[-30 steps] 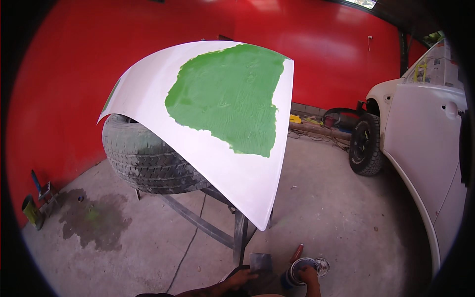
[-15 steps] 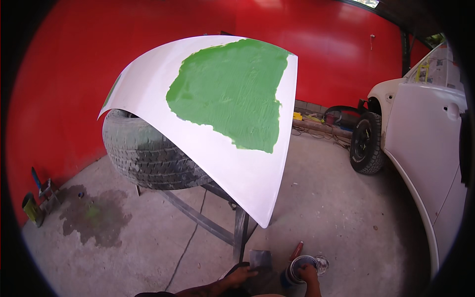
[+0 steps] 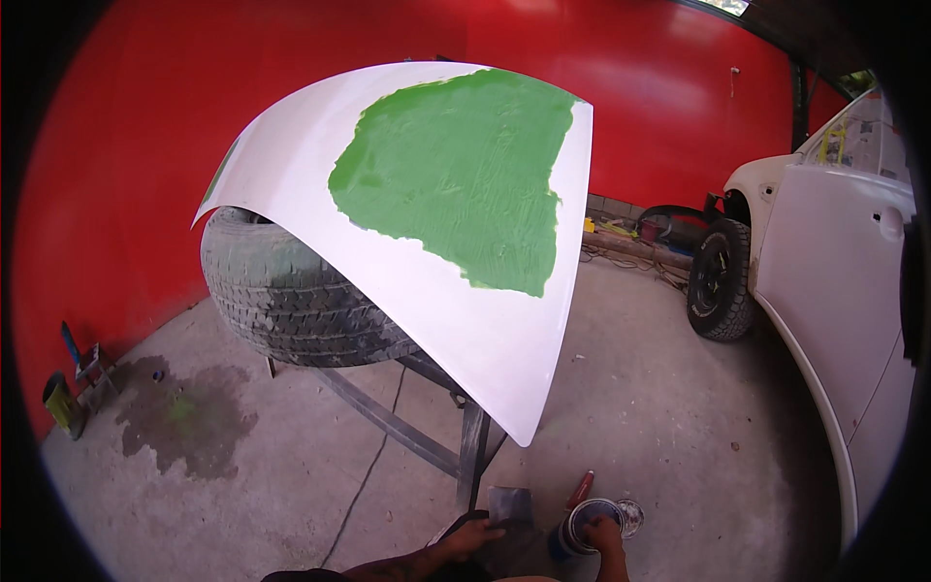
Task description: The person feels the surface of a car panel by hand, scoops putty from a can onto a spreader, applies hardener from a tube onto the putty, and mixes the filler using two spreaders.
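Note:
At the bottom of the view, my left hand (image 3: 473, 535) is closed on a grey flat plate (image 3: 510, 504). My right hand (image 3: 601, 533) reaches into the mouth of an open can (image 3: 564, 538), its fingers closed on something hidden there. A red tube (image 3: 582, 488) lies just beyond the can, and a round lid (image 3: 630, 517) is at its right. Ahead of me a white curved car panel (image 3: 485, 349) bears a large rough patch of green coating (image 3: 441, 184). It rests over a worn tyre (image 3: 291, 320) on a metal stand (image 3: 473, 451).
A white car (image 3: 815, 252) with papered windows stands at the right. Red walls (image 3: 126, 165) surround the space. At the left are containers (image 3: 66, 412) beside a dark stain on the concrete floor (image 3: 291, 446). A timber beam with cables (image 3: 621, 242) lies along the back wall.
My viewpoint has shifted slightly, so the panel sits a little higher and further right in the picture. Both hands stay at the plate and can with little movement.

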